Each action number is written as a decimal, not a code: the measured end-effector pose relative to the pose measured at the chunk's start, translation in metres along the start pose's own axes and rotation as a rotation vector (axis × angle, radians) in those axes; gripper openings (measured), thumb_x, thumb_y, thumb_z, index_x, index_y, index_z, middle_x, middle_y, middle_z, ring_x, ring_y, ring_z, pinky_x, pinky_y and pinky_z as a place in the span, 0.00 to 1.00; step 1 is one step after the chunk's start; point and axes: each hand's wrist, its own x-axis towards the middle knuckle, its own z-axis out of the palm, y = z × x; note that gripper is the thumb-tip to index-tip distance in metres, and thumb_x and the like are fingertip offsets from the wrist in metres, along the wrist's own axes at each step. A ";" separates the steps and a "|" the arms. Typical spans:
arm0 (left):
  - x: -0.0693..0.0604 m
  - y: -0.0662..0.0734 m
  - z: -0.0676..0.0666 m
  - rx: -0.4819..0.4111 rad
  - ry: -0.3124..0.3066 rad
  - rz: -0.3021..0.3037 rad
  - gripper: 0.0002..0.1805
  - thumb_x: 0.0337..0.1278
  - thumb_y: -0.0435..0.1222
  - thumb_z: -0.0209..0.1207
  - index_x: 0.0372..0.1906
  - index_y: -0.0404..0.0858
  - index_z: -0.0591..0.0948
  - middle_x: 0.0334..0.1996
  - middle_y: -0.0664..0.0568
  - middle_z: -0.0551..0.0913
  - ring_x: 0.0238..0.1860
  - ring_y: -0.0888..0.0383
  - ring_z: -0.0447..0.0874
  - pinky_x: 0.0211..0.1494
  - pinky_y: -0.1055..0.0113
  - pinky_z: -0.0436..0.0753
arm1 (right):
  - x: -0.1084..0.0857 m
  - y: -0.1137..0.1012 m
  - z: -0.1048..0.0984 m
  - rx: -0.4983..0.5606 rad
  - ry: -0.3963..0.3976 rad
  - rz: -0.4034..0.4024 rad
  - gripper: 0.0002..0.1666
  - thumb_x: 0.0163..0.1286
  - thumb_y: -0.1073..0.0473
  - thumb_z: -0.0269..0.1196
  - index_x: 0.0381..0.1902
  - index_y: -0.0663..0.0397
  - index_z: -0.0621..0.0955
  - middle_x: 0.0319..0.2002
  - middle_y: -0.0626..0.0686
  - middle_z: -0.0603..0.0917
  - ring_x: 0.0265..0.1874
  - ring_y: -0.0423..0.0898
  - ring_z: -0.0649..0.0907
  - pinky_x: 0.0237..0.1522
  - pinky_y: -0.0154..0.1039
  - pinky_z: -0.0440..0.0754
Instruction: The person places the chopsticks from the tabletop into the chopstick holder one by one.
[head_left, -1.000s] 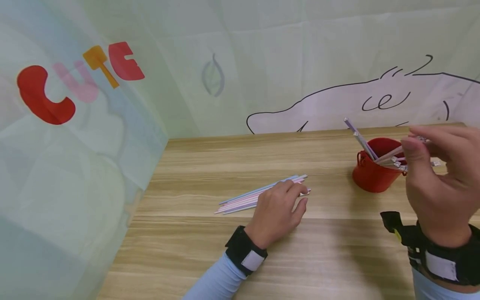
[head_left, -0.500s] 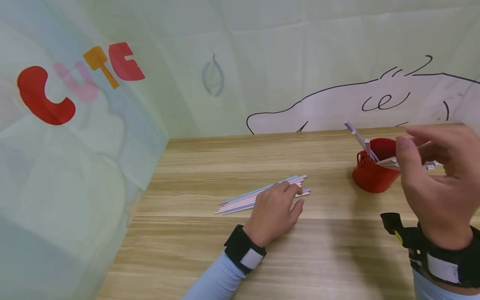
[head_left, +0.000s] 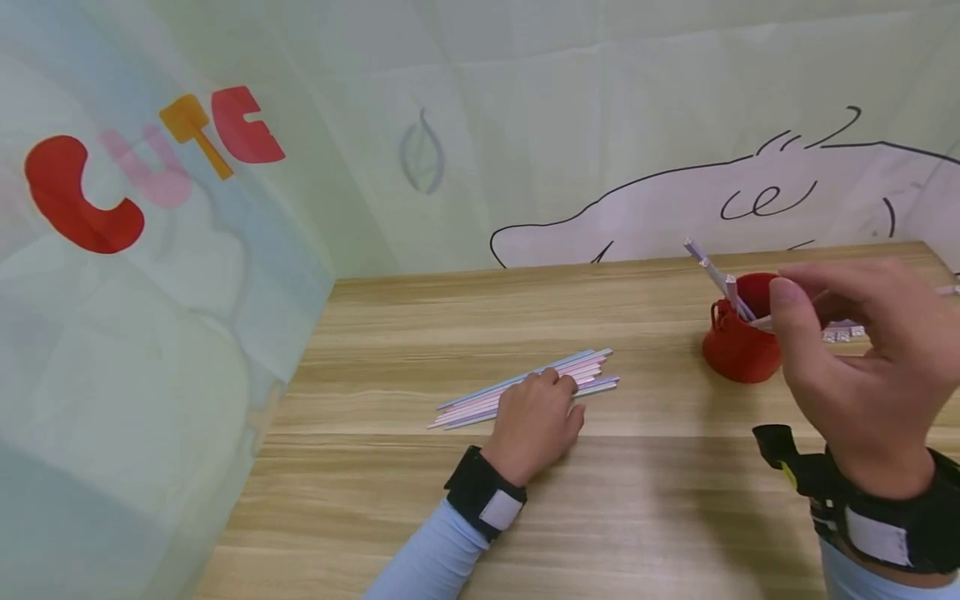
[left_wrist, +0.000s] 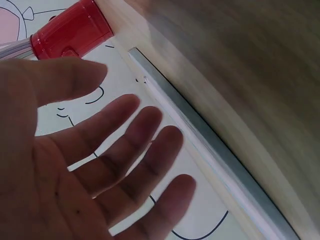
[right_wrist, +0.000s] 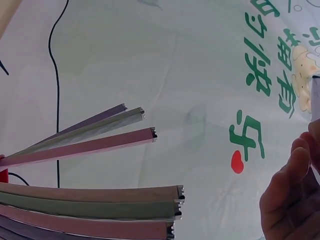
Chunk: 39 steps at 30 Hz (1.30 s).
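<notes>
A small red bucket (head_left: 741, 350) stands on the wooden table at the right, with several pastel pencil-like sticks (head_left: 716, 277) leaning in it. Glittery ends top the sticks, fanned out in the right wrist view. Over the bucket's right side, my right hand (head_left: 873, 350) has thumb and index finger close together, seeming to pinch a pale stick (right_wrist: 315, 97) at the view's edge. My left hand (head_left: 531, 421) rests by a flat pile of pastel sticks (head_left: 480, 402). In the left wrist view its loosely bent fingers hold nothing, beside a grey-green stick (left_wrist: 200, 125).
Light cloth with a cartoon outline (head_left: 637, 183) rises behind the table (head_left: 420, 317). A second printed cloth (head_left: 150, 375), with colored letters, borders the left side. Stick ends project to the right of the bucket, partly behind my right hand.
My right hand has shifted slightly left, its thumb and index finger closing. A stick it touched a second ago leans at the bucket's left. My left hand has slid a little left.
</notes>
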 end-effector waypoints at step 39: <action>-0.004 0.002 0.009 0.046 -0.087 0.085 0.04 0.58 0.36 0.67 0.36 0.41 0.84 0.27 0.52 0.80 0.24 0.58 0.78 0.18 0.66 0.72 | -0.002 -0.007 0.009 0.071 -0.109 -0.074 0.15 0.63 0.59 0.70 0.31 0.71 0.87 0.26 0.63 0.85 0.25 0.35 0.77 0.38 0.24 0.73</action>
